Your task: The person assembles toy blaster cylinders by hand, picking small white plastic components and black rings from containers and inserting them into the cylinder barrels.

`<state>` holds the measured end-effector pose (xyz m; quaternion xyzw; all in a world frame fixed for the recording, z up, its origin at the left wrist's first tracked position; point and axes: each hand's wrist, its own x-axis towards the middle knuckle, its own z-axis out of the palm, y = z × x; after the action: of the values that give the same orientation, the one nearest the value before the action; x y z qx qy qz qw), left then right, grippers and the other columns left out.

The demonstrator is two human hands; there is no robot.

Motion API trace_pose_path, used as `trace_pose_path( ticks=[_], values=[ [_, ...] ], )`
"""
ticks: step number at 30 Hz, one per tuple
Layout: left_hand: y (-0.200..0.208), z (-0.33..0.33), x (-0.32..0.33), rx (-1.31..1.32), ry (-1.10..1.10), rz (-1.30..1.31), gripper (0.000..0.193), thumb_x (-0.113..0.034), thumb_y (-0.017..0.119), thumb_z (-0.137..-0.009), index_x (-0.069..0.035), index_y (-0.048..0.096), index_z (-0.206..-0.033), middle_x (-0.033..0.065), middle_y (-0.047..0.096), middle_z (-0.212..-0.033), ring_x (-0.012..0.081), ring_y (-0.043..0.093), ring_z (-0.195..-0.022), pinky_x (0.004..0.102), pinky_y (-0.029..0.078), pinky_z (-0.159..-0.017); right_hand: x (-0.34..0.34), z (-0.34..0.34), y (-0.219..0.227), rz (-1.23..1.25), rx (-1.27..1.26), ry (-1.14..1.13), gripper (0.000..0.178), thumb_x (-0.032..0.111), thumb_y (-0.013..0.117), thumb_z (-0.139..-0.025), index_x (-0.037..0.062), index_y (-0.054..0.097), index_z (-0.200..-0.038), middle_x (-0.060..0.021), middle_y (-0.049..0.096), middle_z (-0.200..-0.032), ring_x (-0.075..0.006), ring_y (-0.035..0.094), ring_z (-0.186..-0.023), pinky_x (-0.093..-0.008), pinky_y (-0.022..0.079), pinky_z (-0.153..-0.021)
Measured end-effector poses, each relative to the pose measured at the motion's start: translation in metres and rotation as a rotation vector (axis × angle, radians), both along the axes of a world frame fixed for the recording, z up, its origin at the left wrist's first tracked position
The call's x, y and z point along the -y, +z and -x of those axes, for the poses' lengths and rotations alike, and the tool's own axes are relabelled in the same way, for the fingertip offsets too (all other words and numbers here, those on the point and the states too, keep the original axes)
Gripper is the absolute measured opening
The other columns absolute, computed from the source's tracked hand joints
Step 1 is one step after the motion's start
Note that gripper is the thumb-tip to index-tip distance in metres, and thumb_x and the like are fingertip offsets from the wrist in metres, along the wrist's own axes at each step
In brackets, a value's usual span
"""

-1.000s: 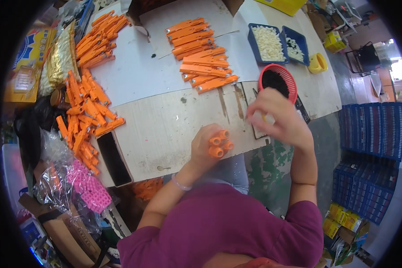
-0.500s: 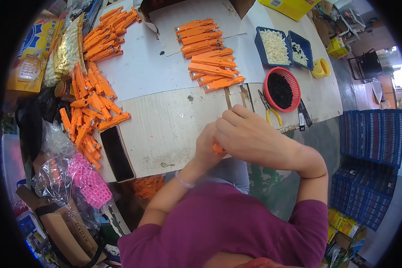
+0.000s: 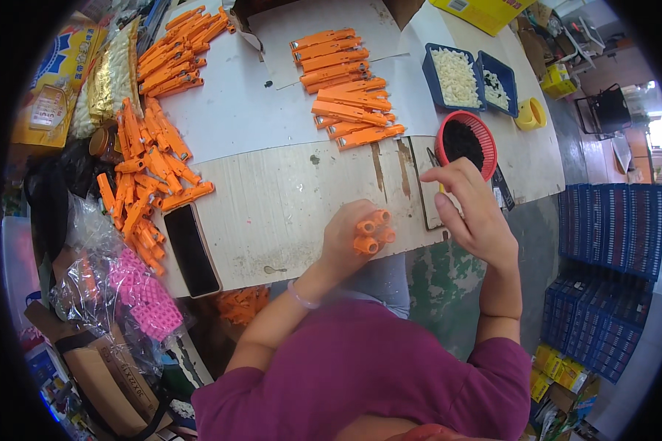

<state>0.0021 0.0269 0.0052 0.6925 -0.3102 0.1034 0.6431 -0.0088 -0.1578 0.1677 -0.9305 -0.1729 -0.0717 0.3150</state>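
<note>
My left hand (image 3: 338, 239) is closed around a small bunch of orange plastic parts (image 3: 374, 232), their hollow round ends facing up, near the table's front edge. To its right, my right hand (image 3: 477, 220) is open, thumb and forefinger apart with nothing visible between them. It hovers just in front of a red basket (image 3: 490, 140) of small black pieces (image 3: 460, 138). Beneath that hand, pliers (image 3: 432, 156) are mostly covered. Beyond my hands lies a column of similar orange parts (image 3: 332, 55), some of them overlapping.
Loose orange parts (image 3: 154, 180) heap up at the left, beside a phone (image 3: 191, 250). Another orange pile (image 3: 176, 62) lies farther back. Blue trays (image 3: 432, 81) with white pieces and a yellow round container (image 3: 529, 114) stand at the right. Stacked blue crates (image 3: 609, 228) are beyond the table.
My right hand has left my left hand and moved right toward the red basket, its fingers spreading. The orange parts in my left hand now show clearly.
</note>
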Motion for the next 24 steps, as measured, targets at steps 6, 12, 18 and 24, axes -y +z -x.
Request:
trace_pose_path(
  ticks=[6, 12, 18, 24],
  values=[
    [-0.005, 0.002, 0.000, -0.013, 0.016, -0.007, 0.054, -0.014, 0.080, -0.068, -0.007, 0.050, -0.112, 0.0124, 0.060, -0.102, 0.0298, 0.061, -0.087, 0.0360, 0.051, -0.073, 0.025, 0.013, -0.015, 0.185, 0.059, -0.220, 0.018, 0.009, 0.065, -0.079, 0.0034, 0.061, -0.095, -0.0108, 0.050, -0.083, -0.0273, 0.053, -0.082, -0.0360, 0.043, -0.072],
    [-0.001, 0.001, 0.002, 0.005, 0.016, -0.004, 0.052, -0.012, 0.079, -0.069, -0.005, 0.050, -0.111, 0.0131, 0.060, -0.100, 0.0286, 0.062, -0.086, 0.0341, 0.052, -0.072, 0.118, -0.012, -0.050, 0.465, -0.030, -0.541, 0.013, 0.013, 0.066, -0.079, 0.0040, 0.065, -0.088, -0.0118, 0.055, -0.086, -0.0290, 0.056, -0.087, -0.0391, 0.044, -0.075],
    [-0.001, 0.002, 0.000, -0.018, 0.012, -0.019, 0.050, -0.012, 0.079, -0.071, -0.005, 0.050, -0.112, 0.0133, 0.059, -0.101, 0.0281, 0.062, -0.086, 0.0336, 0.052, -0.073, 0.103, -0.027, -0.072, 0.464, -0.151, -0.423, 0.013, 0.015, 0.067, -0.078, 0.0038, 0.067, -0.084, -0.0113, 0.056, -0.084, -0.0284, 0.056, -0.089, -0.0393, 0.045, -0.079],
    [-0.002, 0.002, 0.001, -0.033, 0.010, -0.011, 0.050, -0.011, 0.079, -0.070, -0.005, 0.050, -0.111, 0.0134, 0.059, -0.101, 0.0278, 0.062, -0.086, 0.0335, 0.052, -0.073, 0.104, -0.033, -0.085, 0.508, -0.191, -0.415, 0.015, 0.018, 0.067, -0.079, 0.0032, 0.068, -0.084, -0.0110, 0.056, -0.084, -0.0278, 0.057, -0.090, -0.0387, 0.046, -0.080]
  ],
)
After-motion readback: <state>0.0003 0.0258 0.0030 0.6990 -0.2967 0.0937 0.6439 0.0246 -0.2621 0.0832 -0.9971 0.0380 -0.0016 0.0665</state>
